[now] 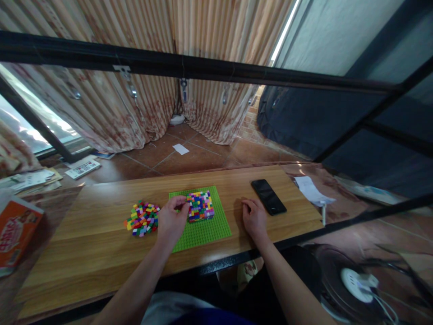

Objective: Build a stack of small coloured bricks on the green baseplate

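Here we are over the long wooden bench (pixel 84 225), and near its middle we have the green plate (pixel 201 237), slightly skewed. Just left of that sits the heap of loose bricks (pixel 144 219); off to the right lies the dark phone (pixel 269 197). And there's our star, the multicoloured block (pixel 202 205), standing on the plate toward its far side. The step in hand looks like close work at the block's left edge, and to do it well we'd want each brick square to its neighbours, pressed straight down rather than sideways, with the right hand bracing the opposite wall. Now the pose: our left hand (pixel 172 221) reaches in from the near left, wrist low, palm angled down, thumb and forefinger tips nearly meeting at that edge; we can't tell whether they're clamped on a brick. Our right hand (pixel 256 220) rests between plate and phone, apart from the block, its fingers folded together in a loose curl, nothing showing in them.
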Tool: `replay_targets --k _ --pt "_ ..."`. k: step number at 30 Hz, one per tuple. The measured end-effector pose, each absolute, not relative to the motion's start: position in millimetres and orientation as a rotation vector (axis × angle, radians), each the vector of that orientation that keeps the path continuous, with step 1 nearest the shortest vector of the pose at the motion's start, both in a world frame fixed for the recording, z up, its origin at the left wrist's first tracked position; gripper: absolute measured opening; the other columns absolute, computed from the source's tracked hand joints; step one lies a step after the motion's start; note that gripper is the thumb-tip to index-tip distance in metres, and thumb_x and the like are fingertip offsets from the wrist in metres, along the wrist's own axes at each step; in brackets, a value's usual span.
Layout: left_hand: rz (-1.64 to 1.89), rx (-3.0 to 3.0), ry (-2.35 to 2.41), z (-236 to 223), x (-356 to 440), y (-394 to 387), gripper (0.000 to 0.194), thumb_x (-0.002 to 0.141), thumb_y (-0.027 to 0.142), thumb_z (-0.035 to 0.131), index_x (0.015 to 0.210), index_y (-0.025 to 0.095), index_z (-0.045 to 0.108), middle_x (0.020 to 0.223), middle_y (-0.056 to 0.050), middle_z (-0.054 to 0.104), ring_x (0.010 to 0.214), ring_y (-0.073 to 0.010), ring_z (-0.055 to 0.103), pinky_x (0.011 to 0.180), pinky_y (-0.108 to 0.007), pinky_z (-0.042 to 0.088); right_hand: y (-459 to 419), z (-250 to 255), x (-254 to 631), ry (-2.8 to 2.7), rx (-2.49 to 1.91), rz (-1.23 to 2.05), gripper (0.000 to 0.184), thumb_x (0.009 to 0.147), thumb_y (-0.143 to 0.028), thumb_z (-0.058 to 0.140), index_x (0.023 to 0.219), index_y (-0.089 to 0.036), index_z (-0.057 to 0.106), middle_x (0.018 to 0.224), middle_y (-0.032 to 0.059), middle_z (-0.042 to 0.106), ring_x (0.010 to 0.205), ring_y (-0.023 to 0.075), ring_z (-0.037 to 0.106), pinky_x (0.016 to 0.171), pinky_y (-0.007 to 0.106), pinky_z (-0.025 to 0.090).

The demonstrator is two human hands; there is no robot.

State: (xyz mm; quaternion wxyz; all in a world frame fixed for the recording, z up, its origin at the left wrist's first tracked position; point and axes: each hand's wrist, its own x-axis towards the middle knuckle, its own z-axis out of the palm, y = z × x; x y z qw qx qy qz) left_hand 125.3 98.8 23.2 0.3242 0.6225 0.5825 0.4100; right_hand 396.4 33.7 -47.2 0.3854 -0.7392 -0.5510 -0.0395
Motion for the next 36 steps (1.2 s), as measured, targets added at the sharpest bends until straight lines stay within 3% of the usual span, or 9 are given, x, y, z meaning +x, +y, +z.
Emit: replay_targets --k 9,22,30,36 --pt "1.123 1.317 1.446 14.7 132.4 106.7 0.027 0.063 0.028 0.069 0.087 0.016 0.068 0.072 -0.001 0.069 0.066 -0.0151 0.063 0.065 -0.028 0.05 33.1 -45.3 395.1 -1.406 -1.887 -0.102 0.025 0.088 -0.022 0.047 0.092 -0.015 0.071 0.095 0.0111 0.067 0.092 0.0219 0.06 0.086 0.035 0.048" --pt "1.125 1.264 1.451 17.9 136.1 109.5 0.026 0.058 0.023 0.068 0.082 0.016 0.065 0.069 0.001 0.064 0.066 -0.0147 0.061 0.066 -0.028 0.049 33.4 -46.4 395.3 -1.412 -1.9 -0.112 0.026 0.087 -0.022 0.046 0.092 -0.016 0.071 0.096 0.0115 0.067 0.094 0.0228 0.06 0.087 0.036 0.048" --pt "1.196 1.328 1.376 21.7 123.9 96.2 0.024 0.067 0.029 0.063 0.088 0.017 0.065 0.077 -0.002 0.068 0.073 -0.016 0.064 0.073 -0.031 0.052 33.8 -47.8 397.0 -1.431 -1.869 -0.13 0.027 0.087 -0.022 0.045 0.091 -0.016 0.071 0.092 0.0106 0.067 0.089 0.0221 0.06 0.082 0.036 0.049" --pt "1.134 1.627 1.416 8.4 61.3 64.8 0.022 0.078 0.036 0.057 0.09 0.019 0.064 0.087 -0.005 0.07 0.08 -0.0174 0.065 0.079 -0.032 0.053 33.0 -48.1 398.8 -1.452 -1.847 -0.147 0.027 0.087 -0.024 0.046 0.091 -0.016 0.071 0.093 0.0115 0.067 0.089 0.0231 0.06 0.082 0.037 0.049"
